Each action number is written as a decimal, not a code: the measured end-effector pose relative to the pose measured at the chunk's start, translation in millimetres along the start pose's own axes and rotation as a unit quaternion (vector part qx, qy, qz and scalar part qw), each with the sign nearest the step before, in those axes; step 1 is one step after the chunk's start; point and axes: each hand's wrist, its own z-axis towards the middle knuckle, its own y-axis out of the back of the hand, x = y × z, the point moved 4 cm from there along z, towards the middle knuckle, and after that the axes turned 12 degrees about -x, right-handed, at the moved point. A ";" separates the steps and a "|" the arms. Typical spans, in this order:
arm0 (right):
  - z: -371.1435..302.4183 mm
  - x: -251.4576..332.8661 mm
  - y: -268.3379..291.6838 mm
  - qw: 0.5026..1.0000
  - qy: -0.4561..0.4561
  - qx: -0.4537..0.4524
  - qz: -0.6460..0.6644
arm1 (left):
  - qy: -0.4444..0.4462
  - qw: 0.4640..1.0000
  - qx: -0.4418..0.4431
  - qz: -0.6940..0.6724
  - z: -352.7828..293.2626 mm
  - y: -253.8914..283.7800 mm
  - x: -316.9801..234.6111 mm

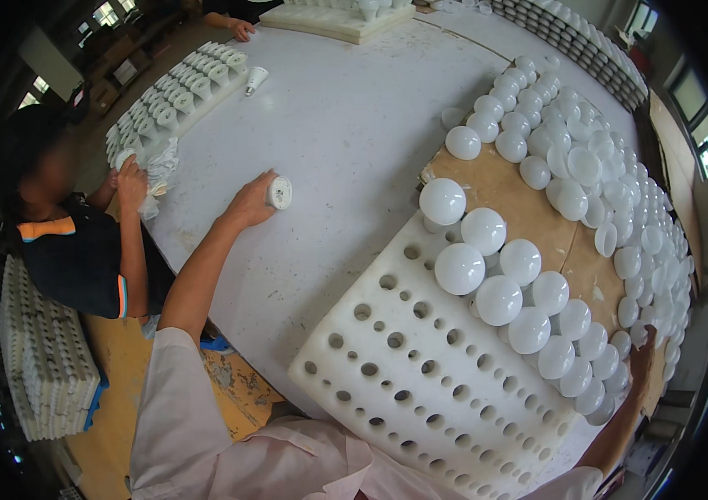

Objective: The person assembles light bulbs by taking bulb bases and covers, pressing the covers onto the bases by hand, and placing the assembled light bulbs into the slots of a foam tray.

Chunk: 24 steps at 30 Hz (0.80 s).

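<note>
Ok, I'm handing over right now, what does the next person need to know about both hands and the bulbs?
Left hand: stretched out over the white table, grip closed on a bulb base.
Right hand: at the far right edge of the foam tray, beside the white globes; whether it holds anything is unclear.
Done: globes fill the tray's right-hand rows.
Left: most tray holes are empty; many loose globes lie on the cardboard beyond.
A co-worker's hand works at another tray, left.

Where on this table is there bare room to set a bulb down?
The table is bare between the left hand, the far tray and the bulbs. The near foam tray has empty holes. The right side is crowded.
</note>
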 end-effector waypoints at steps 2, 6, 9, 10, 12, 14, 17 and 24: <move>6.5 10.5 0.8 0.997 0.072 -0.017 -0.037 | 0.105 0.991 0.088 -0.005 5.8 2.0 -6.7; 7.5 40.2 -3.1 0.990 -0.042 0.023 -0.136 | 0.140 0.988 0.055 -0.032 -10.1 11.9 -4.2; -17.9 -48.3 44.0 0.987 0.010 -0.161 -0.014 | 0.154 0.982 0.023 -0.104 -32.3 10.1 -17.4; -30.2 -32.0 52.5 0.987 0.008 -0.163 -0.015 | 0.170 0.975 0.001 -0.144 -47.7 20.1 -16.6; -82.1 37.1 96.8 0.877 -0.253 -0.230 0.336 | 0.226 0.901 0.033 -0.369 -81.1 33.9 -22.9; -116.4 50.9 109.9 0.808 -0.160 -0.165 0.542 | 0.225 0.767 0.032 -0.600 -110.6 44.1 -52.0; -162.7 151.9 107.7 0.814 -0.088 -0.098 0.566 | 0.141 0.686 0.146 -0.698 -145.2 61.9 -109.1; -244.0 353.1 32.4 0.785 0.056 0.214 0.579 | 0.008 0.679 0.370 -0.633 -185.7 37.3 -238.1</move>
